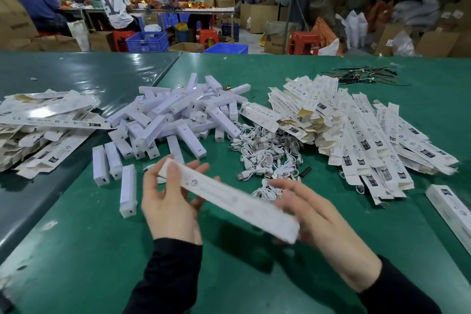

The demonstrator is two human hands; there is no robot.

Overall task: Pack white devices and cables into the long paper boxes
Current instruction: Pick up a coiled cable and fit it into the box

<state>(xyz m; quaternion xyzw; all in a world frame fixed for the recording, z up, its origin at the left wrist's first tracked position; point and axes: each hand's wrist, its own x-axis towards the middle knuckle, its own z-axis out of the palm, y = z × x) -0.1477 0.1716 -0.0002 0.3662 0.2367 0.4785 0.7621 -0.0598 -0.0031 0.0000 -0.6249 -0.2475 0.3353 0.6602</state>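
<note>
On the far left, a heap of flattened paper boxes [48, 120] is lying across the seam of the green table [76, 237], probably kept within reach as stock. Just right of it, three loose white devices [128, 190] are lying near the person, apart from the big pile of white devices [175, 115] sitting further away in the middle, likely pulled out to be picked up quickly.

In the near middle, the left hand [170, 201] is gripping the far end of one long paper box [229, 199], thumb lying over the top face and the other fingers spreading behind it; the box is blurring slightly, so whether it is already filled cannot be told. The box is slanting from far left to near right, held above the table between both hands, seemingly so its end can be opened or closed. The right hand [321, 224] is supporting the near end, its fingers lying fairly straight and close together along the box's far side; the thumb is hidden.

Beyond the right hand, a tangle of white cables [267, 158] is resting between the device pile and a second, larger stack of flat boxes [356, 130] on the right. At the near right edge, another long box [451, 209] is lying alone, perhaps already packed
</note>
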